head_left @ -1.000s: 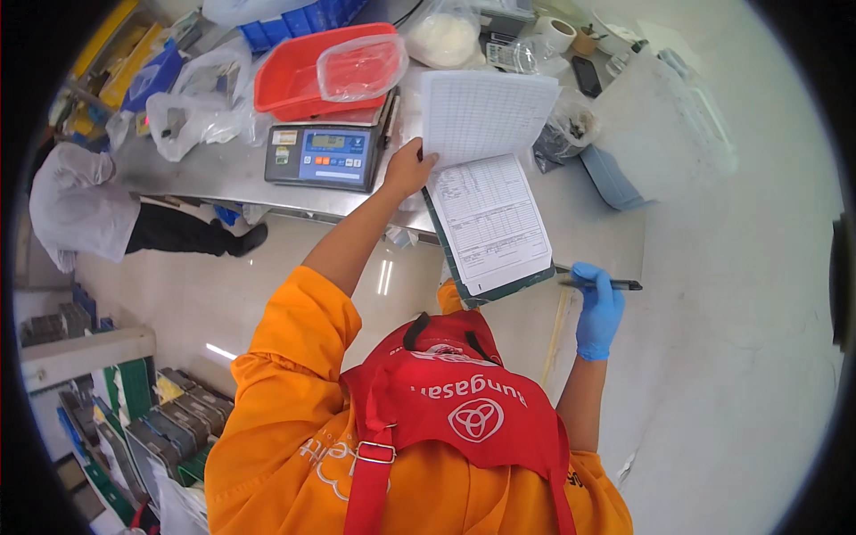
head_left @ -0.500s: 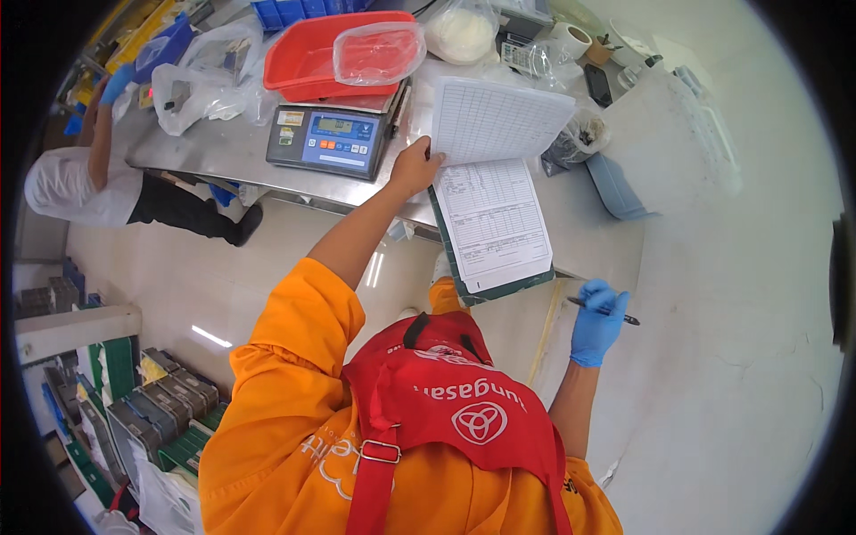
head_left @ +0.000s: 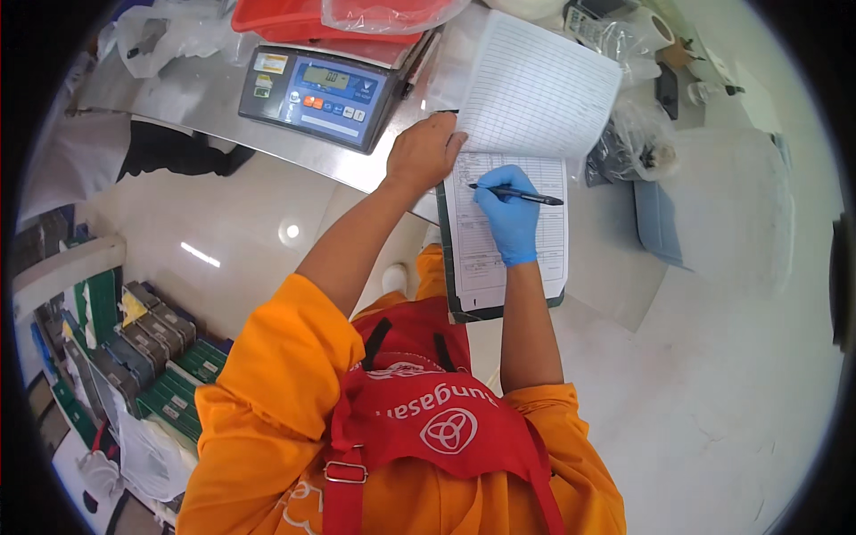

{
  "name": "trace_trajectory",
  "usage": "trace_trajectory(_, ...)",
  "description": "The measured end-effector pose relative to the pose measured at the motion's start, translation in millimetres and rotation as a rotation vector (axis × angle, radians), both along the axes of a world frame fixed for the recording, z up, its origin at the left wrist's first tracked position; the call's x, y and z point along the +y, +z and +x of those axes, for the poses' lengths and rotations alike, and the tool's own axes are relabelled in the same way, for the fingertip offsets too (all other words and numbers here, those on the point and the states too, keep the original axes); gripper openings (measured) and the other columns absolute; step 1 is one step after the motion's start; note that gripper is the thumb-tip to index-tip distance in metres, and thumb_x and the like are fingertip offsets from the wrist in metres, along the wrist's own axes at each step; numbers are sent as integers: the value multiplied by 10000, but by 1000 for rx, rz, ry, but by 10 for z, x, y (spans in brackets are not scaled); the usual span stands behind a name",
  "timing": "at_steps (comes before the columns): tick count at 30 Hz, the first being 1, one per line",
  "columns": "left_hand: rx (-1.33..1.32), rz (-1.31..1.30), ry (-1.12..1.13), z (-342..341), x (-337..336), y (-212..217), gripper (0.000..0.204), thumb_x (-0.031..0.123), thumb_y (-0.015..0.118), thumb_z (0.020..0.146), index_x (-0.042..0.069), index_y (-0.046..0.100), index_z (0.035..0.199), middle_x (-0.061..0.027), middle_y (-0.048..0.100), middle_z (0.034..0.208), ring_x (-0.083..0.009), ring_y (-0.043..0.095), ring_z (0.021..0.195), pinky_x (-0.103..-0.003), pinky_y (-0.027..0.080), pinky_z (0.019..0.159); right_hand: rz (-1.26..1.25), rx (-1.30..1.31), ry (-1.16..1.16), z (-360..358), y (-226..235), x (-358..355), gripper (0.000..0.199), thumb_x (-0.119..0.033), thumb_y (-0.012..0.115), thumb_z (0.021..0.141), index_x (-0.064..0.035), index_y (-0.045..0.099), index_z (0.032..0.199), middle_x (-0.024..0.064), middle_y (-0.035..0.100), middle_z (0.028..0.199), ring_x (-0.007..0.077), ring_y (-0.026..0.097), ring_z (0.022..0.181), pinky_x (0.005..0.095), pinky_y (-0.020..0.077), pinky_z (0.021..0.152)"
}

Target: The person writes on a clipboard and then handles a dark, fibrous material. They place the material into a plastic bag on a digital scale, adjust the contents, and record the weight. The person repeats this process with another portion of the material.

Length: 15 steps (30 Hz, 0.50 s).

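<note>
Over the near edge of the steel counter (head_left: 205, 94), seen from the head camera, a clipboard (head_left: 464, 308) with a ruled form (head_left: 486, 259) juts out toward the person. Its top sheet (head_left: 535, 89) is flipped up and away, lying over the counter's far side. The bare left hand (head_left: 426, 152) is curled around the clipboard's upper left corner, pinning the folded page back. Just right of it, the right hand (head_left: 508, 214), in a blue glove, is closed on a black pen (head_left: 522, 196) whose tip touches the form near the top rows. Left of the clipboard stands a digital scale (head_left: 325, 89) with a red tray (head_left: 285, 22) on its platform. Further right lie clear plastic bags (head_left: 637, 152) and a pale blue bin (head_left: 664, 223). Green crates (head_left: 169, 392) sit on the floor at lower left.
</note>
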<state>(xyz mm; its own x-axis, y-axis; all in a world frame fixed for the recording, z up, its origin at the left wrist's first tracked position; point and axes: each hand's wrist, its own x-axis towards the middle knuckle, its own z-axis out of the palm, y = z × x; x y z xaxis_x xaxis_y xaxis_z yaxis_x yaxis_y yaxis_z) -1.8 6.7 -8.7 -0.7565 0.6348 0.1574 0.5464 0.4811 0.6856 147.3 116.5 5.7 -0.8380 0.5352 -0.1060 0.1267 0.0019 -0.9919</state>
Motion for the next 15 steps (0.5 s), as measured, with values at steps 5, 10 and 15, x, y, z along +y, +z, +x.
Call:
trace_trajectory(5, 43, -57, -16, -34, 4, -21, 247, 273, 575, 952, 28, 572, 985, -161, 642, 979, -358, 636, 918, -454, 519, 795, 235, 16, 67, -125, -131, -46, 144, 71, 644, 745, -53, 589, 793, 16, 564, 781, 94, 531, 691, 245, 451, 640)
trace_trajectory(10, 6, -82, -22, -45, 26, 3, 236, 263, 575, 954, 29, 573, 982, -159, 642, 963, -348, 639, 917, -444, 525, 790, 446, 87, 117, -159, -194, -16, 155, 59, 649, 715, -71, 583, 766, 44, 559, 764, 150, 547, 665, 272, 456, 613)
trace_trajectory(15, -4, -85, -31, -72, 31, -5, 226, 256, 577, 954, 31, 575, 976, -154, 643, 954, -339, 643, 917, -437, 530, 789, 527, 96, 144, -150, -198, 1, 168, 41, 665, 685, -89, 574, 740, 61, 562, 738, 214, 562, 648, 315, 472, 583)
